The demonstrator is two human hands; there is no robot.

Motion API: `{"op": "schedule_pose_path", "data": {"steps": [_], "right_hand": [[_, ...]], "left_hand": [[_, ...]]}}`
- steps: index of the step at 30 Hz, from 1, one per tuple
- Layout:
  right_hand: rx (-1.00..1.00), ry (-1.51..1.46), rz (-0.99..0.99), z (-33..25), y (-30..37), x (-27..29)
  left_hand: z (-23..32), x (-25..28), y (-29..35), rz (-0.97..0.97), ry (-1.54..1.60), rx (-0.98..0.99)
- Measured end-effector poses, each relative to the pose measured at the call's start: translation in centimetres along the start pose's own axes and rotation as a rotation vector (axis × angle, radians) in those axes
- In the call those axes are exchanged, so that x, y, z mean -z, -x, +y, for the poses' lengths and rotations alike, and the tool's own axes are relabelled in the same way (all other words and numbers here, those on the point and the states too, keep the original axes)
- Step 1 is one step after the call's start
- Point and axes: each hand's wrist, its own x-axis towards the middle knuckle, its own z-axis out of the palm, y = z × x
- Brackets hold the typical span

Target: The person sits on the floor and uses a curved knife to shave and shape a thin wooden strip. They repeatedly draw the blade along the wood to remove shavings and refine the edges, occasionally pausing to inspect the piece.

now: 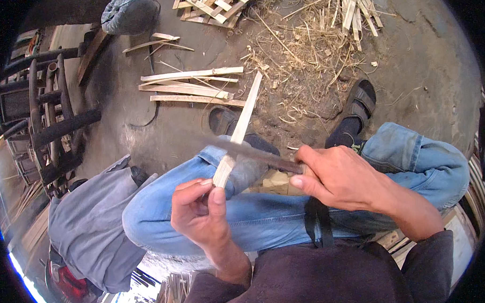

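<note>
A pale bamboo strip (pixel 245 115) points away from me, tilted a little to the right. My left hand (pixel 201 210) pinches its near end between thumb and fingers. Wrapped round the handle of a knife (pixel 272 160) is my right hand (pixel 339 175), thumb along the near side. The dark blade is smeared by motion and crosses the strip a short way beyond my left fingertips. Whether its edge touches the strip I cannot tell. Both hands are above my lap, over blue jeans (pixel 277 214).
Several split strips (pixel 192 88) lie on the floor beyond my left knee. Thin shavings (pixel 308 55) cover the ground ahead, with a woven lattice (pixel 216 5) at the far edge. Dark wooden chairs (pixel 51 105) stand at left, near grey cloth (pixel 98 223).
</note>
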Motion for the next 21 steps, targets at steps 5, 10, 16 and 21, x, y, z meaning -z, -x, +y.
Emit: {"op": "schedule_pose_path", "data": {"steps": [5, 10, 16, 21], "right_hand": [[0.062, -0.024, -0.014, -0.2, 0.2, -0.3], [0.1, -0.076, -0.013, 0.0, 0.1, -0.3], [0.087, -0.083, -0.049, -0.6, -0.5, 0.5], [0.044, -0.039, -0.055, -0.5, -0.6, 0.5]], "left_hand": [[0.4, -0.3, 0.0, -0.021, 0.001, -0.017], [0.2, -0.2, -0.1, -0.033, -0.058, -0.058], [-0.1, -0.1, -0.3, -0.021, -0.074, -0.114], [0.1, -0.1, -0.1, -0.035, -0.023, -0.076]]}}
